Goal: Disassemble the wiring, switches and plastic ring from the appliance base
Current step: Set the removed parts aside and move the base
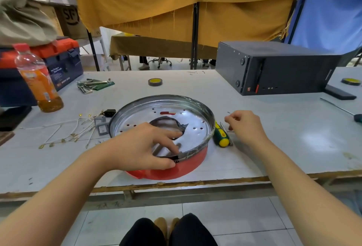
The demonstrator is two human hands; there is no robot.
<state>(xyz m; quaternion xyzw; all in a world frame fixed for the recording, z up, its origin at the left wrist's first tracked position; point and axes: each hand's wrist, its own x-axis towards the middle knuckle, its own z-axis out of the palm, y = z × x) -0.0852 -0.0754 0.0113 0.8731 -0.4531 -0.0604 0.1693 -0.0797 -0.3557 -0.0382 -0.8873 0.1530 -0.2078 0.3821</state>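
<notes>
Red appliance base (172,169) sits near the front edge of the white table (274,128), metal pan side up, jagged hole in the middle of the pan. Left hand (141,147) grips the near rim: thumb on the outside against the black band, fingers curled over the edge into the pan, fingertips at the hole. Right hand (244,126) hovers over the table just right of the base, fingers loosely curled; it looks like thumb and forefinger are pinching something tiny, can't tell what. Green-and-yellow screwdriver (221,136) lies between the base and the right hand, touching neither hand. Loose white wires (64,134) with brass terminals and two grey switches (101,126) lie on the table left of the base. Black plug socket (109,112) beside them.
</notes>
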